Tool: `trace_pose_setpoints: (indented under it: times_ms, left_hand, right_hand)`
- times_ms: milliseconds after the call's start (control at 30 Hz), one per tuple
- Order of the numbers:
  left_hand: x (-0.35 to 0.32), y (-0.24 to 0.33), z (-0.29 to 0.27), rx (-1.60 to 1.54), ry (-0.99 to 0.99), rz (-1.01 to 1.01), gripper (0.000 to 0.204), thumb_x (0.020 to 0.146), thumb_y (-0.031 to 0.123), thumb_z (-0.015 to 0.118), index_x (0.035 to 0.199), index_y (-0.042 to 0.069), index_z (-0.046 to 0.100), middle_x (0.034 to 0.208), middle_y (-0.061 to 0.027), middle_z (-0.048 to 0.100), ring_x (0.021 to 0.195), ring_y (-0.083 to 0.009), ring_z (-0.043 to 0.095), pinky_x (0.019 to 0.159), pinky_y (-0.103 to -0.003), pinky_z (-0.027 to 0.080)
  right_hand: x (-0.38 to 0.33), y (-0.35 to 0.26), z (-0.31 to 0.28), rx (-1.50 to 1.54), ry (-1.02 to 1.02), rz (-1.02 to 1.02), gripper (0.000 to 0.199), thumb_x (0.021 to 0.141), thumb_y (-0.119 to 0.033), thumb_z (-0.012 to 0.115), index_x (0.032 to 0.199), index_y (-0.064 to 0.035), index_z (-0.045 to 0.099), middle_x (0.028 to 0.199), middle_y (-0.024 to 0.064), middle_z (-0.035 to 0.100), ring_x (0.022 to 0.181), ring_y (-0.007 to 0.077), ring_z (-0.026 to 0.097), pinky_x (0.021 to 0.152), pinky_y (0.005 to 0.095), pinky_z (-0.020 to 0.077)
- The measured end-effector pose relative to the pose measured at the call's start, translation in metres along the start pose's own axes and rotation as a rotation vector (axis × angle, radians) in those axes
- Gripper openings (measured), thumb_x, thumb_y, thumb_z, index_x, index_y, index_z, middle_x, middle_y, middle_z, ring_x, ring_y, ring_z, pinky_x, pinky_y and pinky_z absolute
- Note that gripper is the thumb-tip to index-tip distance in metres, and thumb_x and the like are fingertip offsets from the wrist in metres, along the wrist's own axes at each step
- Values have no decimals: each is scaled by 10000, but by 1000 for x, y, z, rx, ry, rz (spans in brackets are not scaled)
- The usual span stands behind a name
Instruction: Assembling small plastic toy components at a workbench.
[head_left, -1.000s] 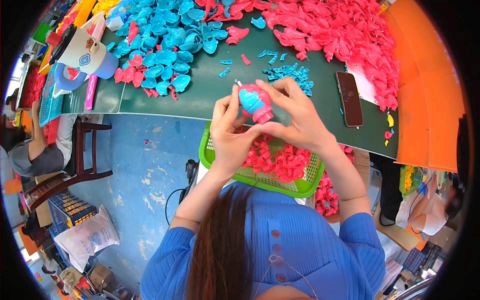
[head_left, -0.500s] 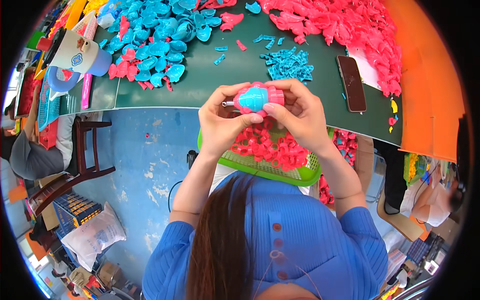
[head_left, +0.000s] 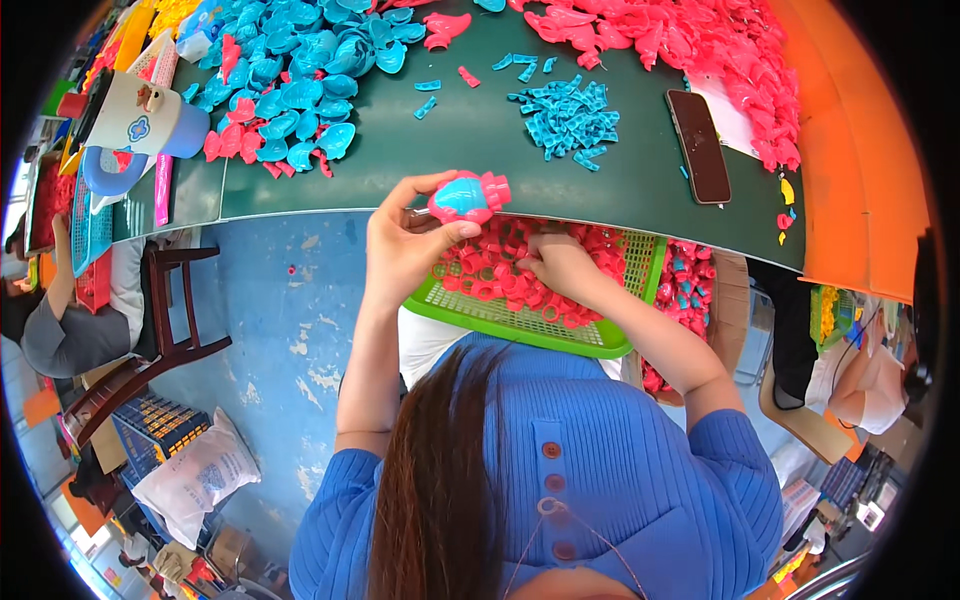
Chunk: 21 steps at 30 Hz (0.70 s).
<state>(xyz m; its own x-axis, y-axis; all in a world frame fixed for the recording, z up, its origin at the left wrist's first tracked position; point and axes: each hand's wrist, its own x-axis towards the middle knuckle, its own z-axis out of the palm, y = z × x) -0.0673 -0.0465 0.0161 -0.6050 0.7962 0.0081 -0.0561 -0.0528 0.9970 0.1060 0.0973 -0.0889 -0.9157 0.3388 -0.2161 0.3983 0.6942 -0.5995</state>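
My left hand [head_left: 405, 243] grips a small pink-and-blue plastic toy body [head_left: 463, 198] between thumb and fingers, just off the table's near edge. A pink neck on the toy points right. My right hand [head_left: 560, 262] dips into the green mesh basket [head_left: 520, 333] on my lap, among many pink ring-shaped plastic parts [head_left: 492, 270]. Its fingers are bent together, and their tips are partly hidden, so anything pinched there cannot be made out.
On the green table [head_left: 420, 150] lie blue shell pieces [head_left: 320, 50], small blue strips [head_left: 568, 118], pink parts [head_left: 690, 50] and a phone [head_left: 698, 147]. A large mug [head_left: 140, 125] stands left. Beside the basket, more pink parts [head_left: 686, 280] fill a box. A wooden chair [head_left: 175, 310] stands left.
My right hand has let go of the toy and moved down into the basket. My left hand keeps the toy and has shifted slightly left.
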Motion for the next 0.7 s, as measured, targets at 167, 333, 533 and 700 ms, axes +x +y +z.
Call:
trace_pose_setpoints:
  times_ms: [167,333,533,700]
  left_hand:
    - [0,-7,9,-29,-57,-58,486,668,-3,755,1098,-19,530,1055,-80,586,913,-145,603,777,-269,516]
    - [-3,-9,21,154,-173,3,536,632,49,787,1107,-21,550,1023,-60,560,932,-147,593,764,-264,516]
    - [-4,-8,41,184,-253,44,537,609,0,782,1096,-17,556,1037,-69,540,943,-156,584,764,-263,518]
    - [-7,-8,55,27,-193,31,550,625,19,783,1113,-34,534,1049,-68,539,948,-151,580,769,-261,514]
  right_hand:
    - [-9,-17,-30,213,1,10,186,746,-122,662,772,10,533,737,160,562,681,296,580,625,357,456]
    - [-32,-62,-88,401,53,61,222,715,2,668,886,26,528,829,112,593,711,188,606,646,297,480]
    - [-43,-53,-115,1020,223,-6,325,730,55,664,1036,57,555,930,65,594,884,133,591,734,271,519]
    - [-52,-45,-115,1085,267,-65,324,730,51,668,1042,55,582,972,99,589,904,161,600,772,293,526]
